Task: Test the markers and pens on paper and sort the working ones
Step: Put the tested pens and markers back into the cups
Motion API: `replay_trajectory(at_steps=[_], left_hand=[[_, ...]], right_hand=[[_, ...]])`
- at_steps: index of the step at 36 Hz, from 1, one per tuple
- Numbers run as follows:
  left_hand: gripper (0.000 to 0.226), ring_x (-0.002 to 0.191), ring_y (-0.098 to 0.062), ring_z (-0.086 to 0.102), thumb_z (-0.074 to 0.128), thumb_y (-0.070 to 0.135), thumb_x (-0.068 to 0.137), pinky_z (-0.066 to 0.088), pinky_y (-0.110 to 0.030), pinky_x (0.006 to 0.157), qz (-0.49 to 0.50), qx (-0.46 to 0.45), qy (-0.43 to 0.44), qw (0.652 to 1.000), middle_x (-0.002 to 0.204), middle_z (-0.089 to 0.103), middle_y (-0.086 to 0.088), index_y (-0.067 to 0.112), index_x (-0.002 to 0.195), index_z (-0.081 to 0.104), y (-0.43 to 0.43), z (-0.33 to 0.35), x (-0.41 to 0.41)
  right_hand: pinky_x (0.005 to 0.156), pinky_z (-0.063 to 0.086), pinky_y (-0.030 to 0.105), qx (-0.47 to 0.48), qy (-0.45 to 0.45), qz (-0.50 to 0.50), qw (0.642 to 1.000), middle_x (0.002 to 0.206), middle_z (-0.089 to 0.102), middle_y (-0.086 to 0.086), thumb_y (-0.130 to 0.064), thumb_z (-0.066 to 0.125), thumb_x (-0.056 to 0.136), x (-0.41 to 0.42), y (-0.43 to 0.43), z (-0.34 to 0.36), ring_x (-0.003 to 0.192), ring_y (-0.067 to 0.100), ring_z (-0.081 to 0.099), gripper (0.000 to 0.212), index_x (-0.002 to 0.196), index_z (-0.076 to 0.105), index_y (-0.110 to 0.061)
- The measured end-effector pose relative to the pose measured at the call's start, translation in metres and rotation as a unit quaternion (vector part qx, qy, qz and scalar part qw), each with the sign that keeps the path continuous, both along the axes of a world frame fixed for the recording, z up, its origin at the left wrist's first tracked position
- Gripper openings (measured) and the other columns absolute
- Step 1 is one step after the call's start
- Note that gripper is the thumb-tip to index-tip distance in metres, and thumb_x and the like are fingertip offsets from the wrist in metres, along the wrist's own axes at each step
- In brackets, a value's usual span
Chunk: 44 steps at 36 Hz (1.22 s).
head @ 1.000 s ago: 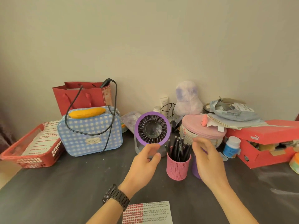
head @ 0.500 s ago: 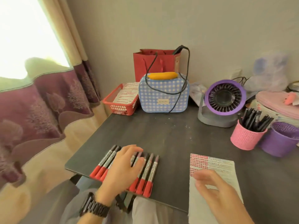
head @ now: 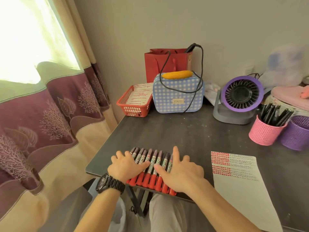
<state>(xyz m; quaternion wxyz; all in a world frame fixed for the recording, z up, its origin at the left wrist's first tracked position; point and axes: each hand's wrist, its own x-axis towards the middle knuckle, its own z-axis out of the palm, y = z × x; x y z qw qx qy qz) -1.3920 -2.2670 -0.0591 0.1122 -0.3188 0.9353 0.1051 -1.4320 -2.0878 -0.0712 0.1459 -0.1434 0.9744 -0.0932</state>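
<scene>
markers (head: 151, 158): round plastic barrels, glossy red caps toward you, dull grey-brown ends away; one tight row, sides touching, directly under both your hands.
left hand (head: 127, 166): flat, fingers spread, palm down on the left part of the row; nothing pinched. Black link watch (head: 110, 183) on the wrist.
right hand (head: 182, 171): flat, fingers fanned, resting on the right part of the row; index laid straight along the barrels. Thumb tips of both hands close together over mid-row, not touching.
table (head: 175, 131): dark matte top, faint grain, pale specks. Its corner sits just left of your left hand; red caps reach the near edge under your wrists.
open room: bare tabletop beyond your fingertips up to the blue checked case (head: 177, 94) and the purple fan (head: 240, 96).
paper (head: 240, 181): flat white sheet, red scribble blocks and fine writing at its far end; just right of your right hand, apart from it.
pink cup (head: 264, 133): round, perforated, black pens (head: 274, 114) leaning inside; well beyond and right of your right hand.
purple cup (head: 296, 136): same mesh, just beside the pink one; contents cannot be told.
</scene>
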Motion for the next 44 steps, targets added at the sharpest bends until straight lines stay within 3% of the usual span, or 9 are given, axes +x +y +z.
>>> replay_trajectory(at_steps=[4,7,16,23,29,35,40,44], left_hand=[[0.090,0.140,-0.034,0.032,0.048,0.078,0.084,0.039,-0.046,0.105,-0.008,0.010,-0.017,1.000,0.149,0.033,-0.010,0.013,0.146,0.036,0.003,-0.001,-0.007],[0.076,0.137,-0.034,0.034,0.047,0.069,0.091,0.039,-0.046,0.104,-0.016,0.009,-0.022,1.000,0.145,0.035,-0.009,0.013,0.141,0.039,0.002,-0.003,-0.009],[0.076,0.127,-0.036,0.048,0.043,0.066,0.097,0.043,-0.043,0.106,-0.079,-0.006,-0.072,0.994,0.139,0.034,-0.010,0.006,0.142,0.036,-0.003,-0.001,-0.017],[0.072,0.131,-0.035,0.046,0.038,0.066,0.098,0.041,-0.043,0.107,-0.084,-0.011,-0.081,0.993,0.143,0.033,-0.008,0.010,0.144,0.033,-0.007,-0.003,-0.018],[0.070,0.129,-0.035,0.045,0.040,0.061,0.099,0.043,-0.041,0.106,-0.079,-0.015,-0.093,0.992,0.143,0.031,-0.008,0.010,0.145,0.032,-0.003,-0.001,-0.019],[0.065,0.128,-0.035,0.048,0.043,0.052,0.102,0.041,-0.036,0.102,-0.092,-0.023,-0.103,0.990,0.142,0.033,-0.011,0.004,0.144,0.032,0.008,0.013,-0.022],[0.059,0.129,-0.030,0.047,0.044,0.043,0.102,0.041,-0.033,0.097,-0.091,-0.030,-0.101,0.990,0.140,0.035,-0.011,0.002,0.142,0.033,0.014,0.014,-0.028],[0.055,0.123,-0.034,0.052,0.055,0.037,0.098,0.044,-0.036,0.097,-0.072,-0.019,-0.064,0.995,0.137,0.038,-0.012,0.005,0.139,0.035,0.015,0.006,-0.030]], right_hand=[[0.085,0.041,0.042,0.024,-0.002,0.010,1.000,0.149,0.035,0.019,-0.093,0.012,0.080,-0.007,-0.030,-0.003,0.125,0.035,0.051,0.110,0.161,-0.012,-0.022],[0.094,0.040,0.043,0.042,-0.009,0.024,0.999,0.153,0.028,0.023,-0.088,0.014,0.085,-0.011,-0.046,-0.006,0.130,0.039,0.044,0.103,0.161,-0.012,-0.023],[0.103,0.040,0.043,0.023,-0.011,0.018,1.000,0.163,0.017,0.013,-0.092,0.022,0.081,-0.019,-0.045,-0.016,0.135,0.040,0.039,0.116,0.158,-0.021,-0.017],[0.106,0.038,0.045,0.011,-0.017,0.027,0.999,0.166,0.007,0.012,-0.092,0.031,0.079,-0.014,-0.039,-0.027,0.140,0.040,0.030,0.121,0.158,-0.021,-0.016],[0.103,0.042,0.043,0.012,-0.022,0.016,1.000,0.166,0.006,0.012,-0.077,0.053,0.085,-0.015,-0.042,-0.020,0.137,0.040,0.038,0.124,0.157,-0.024,-0.012],[0.100,0.046,0.043,0.012,-0.029,0.026,0.999,0.163,0.008,0.016,-0.047,0.055,0.101,-0.019,-0.041,-0.015,0.133,0.038,0.042,0.104,0.156,-0.026,-0.013],[0.098,0.049,0.043,0.021,-0.019,0.034,0.999,0.158,0.015,0.020,-0.028,0.064,0.098,-0.025,-0.034,-0.009,0.127,0.038,0.048,0.109,0.156,-0.027,-0.013],[0.099,0.048,0.042,0.023,0.005,0.030,0.999,0.156,0.025,0.020,-0.018,0.068,0.093,-0.030,-0.030,-0.005,0.127,0.037,0.049,0.111,0.157,-0.023,-0.011]])
